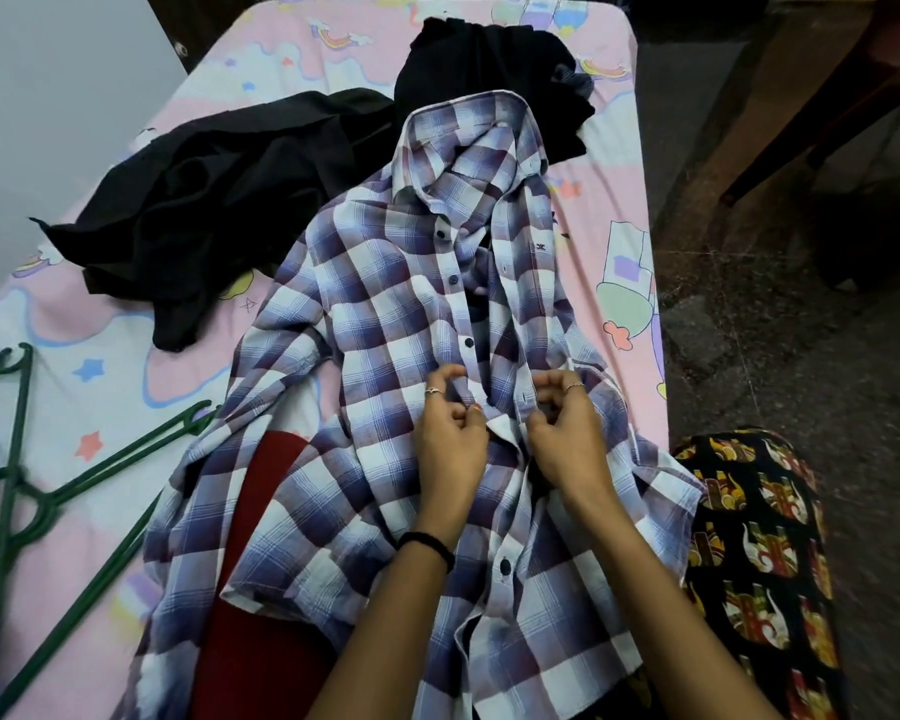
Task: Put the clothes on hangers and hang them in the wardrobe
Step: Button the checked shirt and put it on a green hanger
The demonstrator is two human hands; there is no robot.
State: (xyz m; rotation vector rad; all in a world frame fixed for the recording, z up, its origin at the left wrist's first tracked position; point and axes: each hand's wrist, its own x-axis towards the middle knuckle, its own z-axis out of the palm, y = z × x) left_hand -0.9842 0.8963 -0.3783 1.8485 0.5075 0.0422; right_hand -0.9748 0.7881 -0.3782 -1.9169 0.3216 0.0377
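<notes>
You are pinching the button placket of the checked shirt (385,314), lying front-up on the bed (126,314), with the curled fingers of your left hand (450,433) and right hand (567,433), green hangers (17,491) lying well left.

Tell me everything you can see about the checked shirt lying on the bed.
The checked shirt is woven cloth in blue, maroon and white squares, with a collar, dark buttons and a small chest logo. It lies face up and rumpled along the bed, collar at the far end against black clothes, hem nearest the person. Its front is partly unbuttoned. The left hand and right hand pinch the placket edges mid-front. A red garment shows beneath it, and a green hanger touches its sleeve.
</notes>
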